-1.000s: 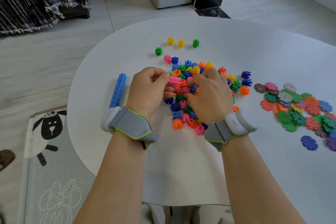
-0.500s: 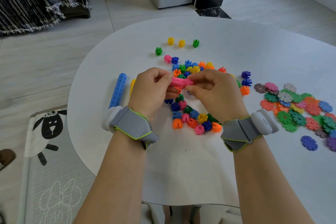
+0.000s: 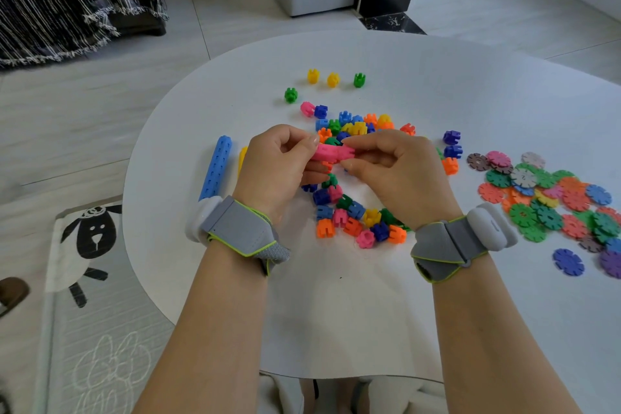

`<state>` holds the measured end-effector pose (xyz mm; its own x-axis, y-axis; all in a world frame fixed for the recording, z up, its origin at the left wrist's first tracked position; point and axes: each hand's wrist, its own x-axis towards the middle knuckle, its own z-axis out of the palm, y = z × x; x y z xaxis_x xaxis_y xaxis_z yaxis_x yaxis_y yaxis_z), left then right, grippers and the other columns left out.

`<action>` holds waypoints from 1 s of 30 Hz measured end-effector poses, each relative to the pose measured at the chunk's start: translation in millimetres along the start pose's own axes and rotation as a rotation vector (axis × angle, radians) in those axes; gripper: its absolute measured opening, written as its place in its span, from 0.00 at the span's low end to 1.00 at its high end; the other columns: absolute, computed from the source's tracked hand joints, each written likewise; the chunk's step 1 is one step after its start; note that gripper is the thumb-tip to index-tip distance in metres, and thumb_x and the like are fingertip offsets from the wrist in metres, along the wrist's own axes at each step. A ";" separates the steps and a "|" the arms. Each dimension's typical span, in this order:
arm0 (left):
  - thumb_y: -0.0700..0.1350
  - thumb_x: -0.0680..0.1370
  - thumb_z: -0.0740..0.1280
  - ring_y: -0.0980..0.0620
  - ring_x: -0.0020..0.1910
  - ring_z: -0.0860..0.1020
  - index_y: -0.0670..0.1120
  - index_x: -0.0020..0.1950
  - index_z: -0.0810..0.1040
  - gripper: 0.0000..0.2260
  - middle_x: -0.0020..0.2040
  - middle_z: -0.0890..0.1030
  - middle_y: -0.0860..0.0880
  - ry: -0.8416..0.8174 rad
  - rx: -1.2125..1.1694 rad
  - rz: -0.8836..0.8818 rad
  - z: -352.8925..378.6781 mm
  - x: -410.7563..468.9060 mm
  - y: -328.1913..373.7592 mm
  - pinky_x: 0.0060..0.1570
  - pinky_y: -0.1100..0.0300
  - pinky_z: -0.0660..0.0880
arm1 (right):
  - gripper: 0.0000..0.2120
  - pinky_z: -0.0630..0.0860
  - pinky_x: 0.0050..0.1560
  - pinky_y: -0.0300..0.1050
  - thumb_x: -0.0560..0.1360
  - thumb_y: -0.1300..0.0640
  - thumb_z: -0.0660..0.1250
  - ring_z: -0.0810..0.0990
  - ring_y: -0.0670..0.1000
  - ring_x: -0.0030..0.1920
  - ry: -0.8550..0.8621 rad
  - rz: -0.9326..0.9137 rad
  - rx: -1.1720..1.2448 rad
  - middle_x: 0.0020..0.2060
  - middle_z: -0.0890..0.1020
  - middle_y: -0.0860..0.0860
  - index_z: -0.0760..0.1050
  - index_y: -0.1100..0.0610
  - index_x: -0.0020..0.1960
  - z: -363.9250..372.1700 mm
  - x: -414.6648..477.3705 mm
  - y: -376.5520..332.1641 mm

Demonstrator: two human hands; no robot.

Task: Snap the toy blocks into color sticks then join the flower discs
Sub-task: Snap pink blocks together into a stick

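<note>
Early yet: finished only a blue stick [image 3: 216,167] by the table's [image 3: 336,312] left edge. Pinching a short pink stick [image 3: 331,152] above mid-table, left hand [image 3: 279,165] and right hand [image 3: 396,171] both clamped on its ends. Left to do: most loose blocks [image 3: 356,215]; flower discs [image 3: 551,191], unjoined, toward the right edge.

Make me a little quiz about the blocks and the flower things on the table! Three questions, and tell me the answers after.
1. True or false: the left hand and the right hand both pinch the pink stick.
2. What colour is the long stick lying on the table by the left wrist? A red, B blue, C green.
3. Fill the gap: as the person sees them, the flower discs lie to the ___ of the loose blocks.
Key: 1 true; 2 B; 3 right.
</note>
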<state>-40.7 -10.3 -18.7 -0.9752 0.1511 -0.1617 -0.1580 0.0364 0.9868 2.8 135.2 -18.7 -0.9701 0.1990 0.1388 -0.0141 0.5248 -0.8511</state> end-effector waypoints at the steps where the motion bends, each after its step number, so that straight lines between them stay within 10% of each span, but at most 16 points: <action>1: 0.37 0.79 0.63 0.56 0.28 0.79 0.42 0.43 0.75 0.06 0.37 0.79 0.45 -0.005 -0.002 0.001 0.1 -0.1 -0.2 0.30 0.65 0.76 | 0.11 0.76 0.49 0.31 0.70 0.60 0.74 0.82 0.41 0.42 0.002 0.000 -0.007 0.40 0.82 0.40 0.82 0.50 0.52 -0.6 0.0 0.0; 12: 0.38 0.79 0.62 0.54 0.30 0.80 0.41 0.44 0.75 0.05 0.40 0.80 0.40 -0.033 -0.012 -0.021 1.2 -0.4 -1.0 0.30 0.65 0.77 | 0.09 0.81 0.47 0.42 0.69 0.62 0.75 0.83 0.44 0.39 0.023 -0.013 0.039 0.38 0.84 0.46 0.78 0.49 0.42 -3.2 0.3 2.7; 30: 0.36 0.78 0.63 0.49 0.34 0.82 0.40 0.45 0.75 0.03 0.38 0.82 0.43 -0.001 -0.134 -0.075 2.3 -1.5 0.8 0.36 0.61 0.80 | 0.09 0.76 0.48 0.28 0.70 0.61 0.74 0.82 0.38 0.42 0.007 -0.045 -0.004 0.39 0.82 0.40 0.82 0.54 0.50 0.0 -0.8 4.0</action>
<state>-39.0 -8.3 -17.6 -0.9597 0.1541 -0.2349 -0.2497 -0.0846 0.9646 3.6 137.1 -22.2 -0.9667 0.1810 0.1810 -0.0571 0.5369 -0.8417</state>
